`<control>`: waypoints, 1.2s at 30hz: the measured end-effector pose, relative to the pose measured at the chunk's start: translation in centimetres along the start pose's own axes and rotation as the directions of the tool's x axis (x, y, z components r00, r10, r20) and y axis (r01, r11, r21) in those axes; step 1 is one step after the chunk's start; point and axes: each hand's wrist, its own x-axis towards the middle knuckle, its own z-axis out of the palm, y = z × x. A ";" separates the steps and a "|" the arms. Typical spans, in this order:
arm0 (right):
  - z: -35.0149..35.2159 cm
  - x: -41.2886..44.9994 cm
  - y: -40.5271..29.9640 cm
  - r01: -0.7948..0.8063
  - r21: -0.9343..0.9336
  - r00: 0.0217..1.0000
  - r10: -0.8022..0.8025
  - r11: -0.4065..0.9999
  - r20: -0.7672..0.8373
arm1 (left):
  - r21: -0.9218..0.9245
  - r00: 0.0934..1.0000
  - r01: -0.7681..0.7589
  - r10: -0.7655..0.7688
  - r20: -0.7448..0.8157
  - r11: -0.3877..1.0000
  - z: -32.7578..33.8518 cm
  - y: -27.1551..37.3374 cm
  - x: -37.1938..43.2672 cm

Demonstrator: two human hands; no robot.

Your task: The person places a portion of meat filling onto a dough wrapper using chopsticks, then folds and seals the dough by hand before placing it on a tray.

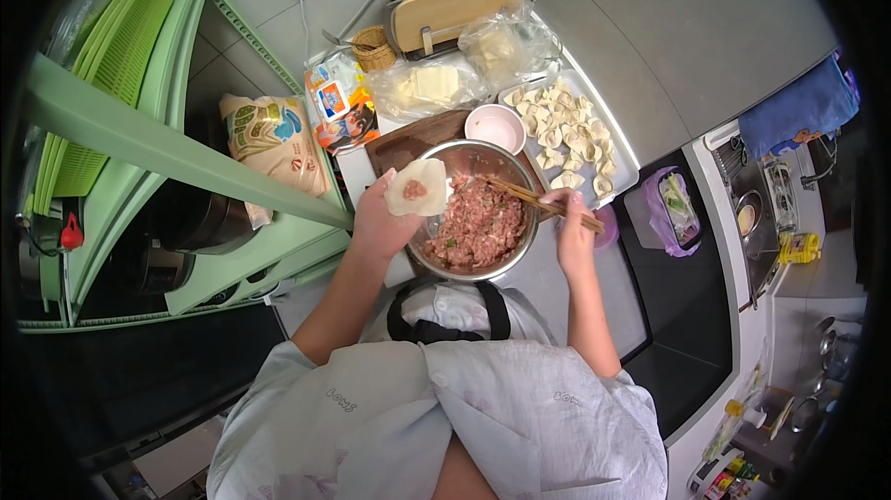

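Note:
On my left hand lies a pale dough wrapper with a small dab of meat filling at its middle. Wooden chopsticks are held in my right hand, their tips at the minced meat. That meat, flecked with green, fills much of a steel bowl between my hands. Beyond the bowl stands a small pink bowl on a dark wooden board. Several folded dumplings rest in a light tray at the right.
Bagged wrappers and another plastic bag lie behind the board. A wipes pack, a wicker basket and a cutting-board rack line the back. Green shelving rises close on my left. A purple-lined bin stands right.

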 end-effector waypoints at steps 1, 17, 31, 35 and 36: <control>0.7 0.2 0.8 0.011 0.040 1.000 -0.012 0.999 0.025 | -0.061 1.000 0.018 -0.018 -0.002 0.998 0.0 0.2 -0.1; 6.8 3.2 0.9 0.194 -0.246 0.969 -0.147 0.950 0.197 | -0.776 0.956 0.147 -0.291 -0.049 0.613 1.0 3.7 -2.1; 1.8 1.6 -2.2 -0.119 0.510 0.947 0.251 0.852 -0.198 | -0.368 0.992 0.088 -0.049 0.115 0.925 2.1 2.5 -1.6; 1.8 -0.2 -3.4 -0.056 0.569 0.989 0.125 0.821 -0.083 | -0.423 0.970 0.235 -0.181 0.162 0.875 3.1 2.0 -1.1; 1.8 -0.5 -3.6 -0.004 0.475 0.998 0.036 0.880 -0.058 | -0.271 0.976 0.186 -0.146 0.159 0.945 3.1 1.6 -0.9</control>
